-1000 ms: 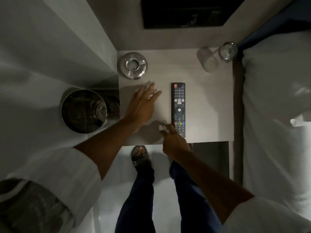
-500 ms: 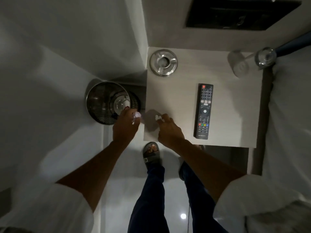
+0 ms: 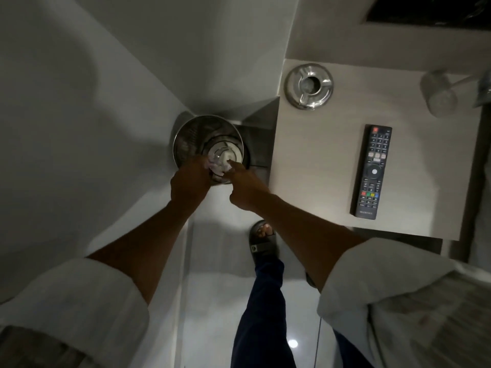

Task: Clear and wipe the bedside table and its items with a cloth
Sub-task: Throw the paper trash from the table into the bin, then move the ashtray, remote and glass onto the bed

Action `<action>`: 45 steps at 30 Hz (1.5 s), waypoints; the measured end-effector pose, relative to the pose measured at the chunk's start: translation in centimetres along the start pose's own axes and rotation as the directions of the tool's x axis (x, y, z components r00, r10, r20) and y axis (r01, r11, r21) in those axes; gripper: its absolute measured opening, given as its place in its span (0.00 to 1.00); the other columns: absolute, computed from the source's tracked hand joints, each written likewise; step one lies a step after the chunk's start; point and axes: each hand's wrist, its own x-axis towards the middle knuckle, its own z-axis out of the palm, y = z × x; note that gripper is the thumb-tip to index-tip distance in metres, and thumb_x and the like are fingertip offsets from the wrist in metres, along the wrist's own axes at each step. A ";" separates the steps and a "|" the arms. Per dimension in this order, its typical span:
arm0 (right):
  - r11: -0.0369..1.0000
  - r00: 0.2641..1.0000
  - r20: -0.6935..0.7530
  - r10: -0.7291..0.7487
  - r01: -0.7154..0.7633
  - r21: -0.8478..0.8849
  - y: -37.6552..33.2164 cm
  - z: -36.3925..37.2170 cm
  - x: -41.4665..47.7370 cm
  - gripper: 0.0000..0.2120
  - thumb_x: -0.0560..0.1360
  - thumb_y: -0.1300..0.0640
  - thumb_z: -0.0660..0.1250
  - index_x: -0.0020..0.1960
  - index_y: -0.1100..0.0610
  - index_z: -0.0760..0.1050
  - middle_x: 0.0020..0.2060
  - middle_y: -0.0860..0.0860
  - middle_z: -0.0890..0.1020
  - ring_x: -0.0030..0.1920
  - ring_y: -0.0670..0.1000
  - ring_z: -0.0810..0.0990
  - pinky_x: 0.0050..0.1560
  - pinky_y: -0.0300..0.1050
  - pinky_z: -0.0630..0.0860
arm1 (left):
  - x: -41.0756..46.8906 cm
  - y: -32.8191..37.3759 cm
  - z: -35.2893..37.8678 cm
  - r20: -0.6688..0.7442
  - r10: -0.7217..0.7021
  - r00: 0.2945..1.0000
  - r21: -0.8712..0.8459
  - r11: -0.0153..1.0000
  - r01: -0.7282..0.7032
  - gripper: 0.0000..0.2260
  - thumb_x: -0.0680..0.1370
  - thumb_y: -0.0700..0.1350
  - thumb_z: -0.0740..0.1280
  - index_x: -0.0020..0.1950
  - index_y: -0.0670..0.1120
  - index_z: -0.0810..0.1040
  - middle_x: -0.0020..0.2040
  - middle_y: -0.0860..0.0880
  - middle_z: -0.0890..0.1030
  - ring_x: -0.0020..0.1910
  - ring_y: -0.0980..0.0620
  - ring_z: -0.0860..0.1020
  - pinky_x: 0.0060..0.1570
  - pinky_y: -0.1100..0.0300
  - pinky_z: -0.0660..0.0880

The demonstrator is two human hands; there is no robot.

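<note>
Both hands are over the metal waste bin (image 3: 186, 134) that stands on the floor left of the bedside table (image 3: 313, 155). My left hand (image 3: 190, 181) pinches a small white scrap (image 3: 211, 163) above the bin's mouth. My right hand (image 3: 245, 189) is beside it, its fingertips closed on another small white scrap (image 3: 227, 161). On the table lie a black remote control (image 3: 372, 171), a metal ashtray (image 3: 308, 86) at the back left and an overturned glass (image 3: 438, 92) at the back right.
White walls form a corner behind the bin. A bed edge runs along the table's right side. My dark trouser legs and a sandalled foot (image 3: 263, 240) stand on the glossy floor in front of the table. A dark panel (image 3: 430, 9) hangs on the wall above.
Both hands left the table top and moved left over the bin, carrying the small white scraps. The view swung left, so the table now sits at the right.
</note>
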 end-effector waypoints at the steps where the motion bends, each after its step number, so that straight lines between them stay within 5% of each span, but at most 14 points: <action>1: 1.000 1.000 -0.015 0.014 -0.013 0.028 0.2 -0.2 -0.4 0.30 0.71 0.68 0.66 0.72 0.56 0.67 0.74 0.56 0.65 0.66 0.60 0.72 0.63 0.52 0.74 | 0.3 0.3 0.0 0.006 0.027 1.000 0.062 0.998 -0.028 0.17 0.82 0.48 0.62 0.67 0.40 0.74 0.63 0.39 0.79 0.61 0.40 0.78 0.62 0.50 0.73; 5: 0.993 0.958 -0.267 0.107 -0.091 0.070 1.6 -2.1 -2.7 0.21 0.71 0.67 0.62 0.62 0.55 0.74 0.60 0.55 0.76 0.56 0.57 0.77 0.51 0.50 0.76 | 1.4 3.0 -0.4 0.036 0.307 0.951 0.334 0.893 -0.301 0.19 0.82 0.50 0.59 0.66 0.40 0.76 0.65 0.41 0.79 0.65 0.43 0.77 0.66 0.49 0.72; 10: 0.984 0.758 -0.637 0.142 -0.178 0.007 5.5 -5.8 -6.3 0.16 0.70 0.65 0.62 0.58 0.59 0.73 0.50 0.57 0.75 0.48 0.58 0.75 0.42 0.52 0.78 | 4.0 11.0 -0.9 -0.070 0.527 0.847 0.167 0.844 -0.511 0.16 0.74 0.39 0.66 0.62 0.43 0.79 0.63 0.41 0.79 0.61 0.39 0.77 0.59 0.45 0.75; 13: 0.913 0.665 -0.668 0.334 -0.404 0.055 9.1 -7.4 -8.5 0.18 0.71 0.62 0.63 0.61 0.56 0.69 0.55 0.57 0.73 0.55 0.58 0.74 0.54 0.55 0.75 | 6.5 16.8 -0.4 0.017 0.672 0.740 0.343 0.691 -0.636 0.21 0.77 0.45 0.61 0.71 0.44 0.72 0.72 0.41 0.72 0.69 0.40 0.71 0.64 0.47 0.70; 17: 0.721 0.537 -0.536 0.652 -0.657 0.219 14.3 -7.8 -11.8 0.30 0.72 0.55 0.66 0.71 0.52 0.58 0.65 0.59 0.67 0.66 0.61 0.66 0.62 0.62 0.69 | 10.1 22.1 0.7 0.125 0.561 0.818 0.468 0.694 -0.547 0.30 0.79 0.54 0.59 0.78 0.46 0.57 0.80 0.37 0.53 0.78 0.37 0.54 0.75 0.41 0.54; 21: 0.746 0.592 -0.472 0.653 -0.609 0.269 17.1 -6.7 -13.5 0.33 0.76 0.53 0.64 0.74 0.44 0.50 0.64 0.60 0.69 0.63 0.62 0.69 0.58 0.63 0.72 | 12.4 23.2 2.3 0.139 0.392 0.909 0.427 0.805 -0.412 0.26 0.81 0.54 0.56 0.78 0.52 0.57 0.79 0.34 0.47 0.77 0.33 0.52 0.76 0.41 0.53; 25: 0.794 0.636 -0.507 0.581 -0.580 0.183 17.8 -5.7 -14.3 0.34 0.76 0.54 0.63 0.76 0.45 0.48 0.59 0.61 0.72 0.57 0.63 0.74 0.56 0.61 0.73 | 11.9 23.6 3.4 0.119 0.398 0.910 0.275 0.867 -0.415 0.25 0.78 0.53 0.66 0.74 0.50 0.68 0.79 0.34 0.53 0.75 0.33 0.58 0.71 0.42 0.61; 28: 0.774 0.636 -0.445 0.631 -0.554 0.306 18.0 -5.4 -15.4 0.37 0.73 0.54 0.68 0.74 0.48 0.50 0.58 0.59 0.73 0.57 0.61 0.75 0.53 0.61 0.76 | 9.8 23.8 4.3 0.114 0.415 0.902 0.166 0.888 -0.430 0.22 0.72 0.50 0.73 0.63 0.45 0.75 0.75 0.36 0.62 0.71 0.34 0.65 0.69 0.46 0.66; 33: 0.736 0.635 -0.384 0.671 -0.509 0.446 18.6 -5.8 -18.5 0.36 0.69 0.53 0.72 0.69 0.49 0.53 0.57 0.58 0.76 0.53 0.61 0.79 0.47 0.60 0.80 | 2.6 23.7 6.8 0.192 0.359 0.913 0.219 0.891 -0.397 0.41 0.63 0.55 0.76 0.73 0.51 0.64 0.72 0.39 0.68 0.69 0.36 0.65 0.65 0.45 0.68; 36: 0.688 0.637 -0.336 0.694 -0.450 0.569 19.3 -6.7 -21.2 0.33 0.68 0.52 0.73 0.65 0.51 0.58 0.54 0.55 0.79 0.51 0.59 0.81 0.47 0.58 0.80 | -2.3 23.6 7.9 0.197 0.396 0.897 0.220 0.874 -0.434 0.42 0.61 0.58 0.74 0.73 0.51 0.66 0.69 0.43 0.72 0.66 0.38 0.68 0.61 0.46 0.69; 40: 0.609 0.637 -0.283 0.717 -0.376 0.699 20.2 -8.9 -26.9 0.39 0.64 0.49 0.76 0.67 0.50 0.58 0.46 0.49 0.80 0.49 0.56 0.81 0.49 0.54 0.79 | -9.8 26.6 8.4 0.154 0.449 0.880 -0.072 0.894 -0.443 0.41 0.62 0.60 0.70 0.74 0.52 0.64 0.70 0.47 0.70 0.68 0.44 0.69 0.65 0.45 0.72; 45: 0.599 0.623 -0.335 0.707 -0.275 0.752 21.7 -12.2 -37.4 0.46 0.62 0.58 0.78 0.72 0.47 0.56 0.44 0.47 0.80 0.49 0.56 0.81 0.53 0.55 0.79 | -17.7 32.6 8.4 0.096 0.507 0.857 -0.356 0.821 -0.446 0.41 0.65 0.60 0.72 0.75 0.56 0.60 0.73 0.49 0.66 0.71 0.48 0.69 0.65 0.52 0.73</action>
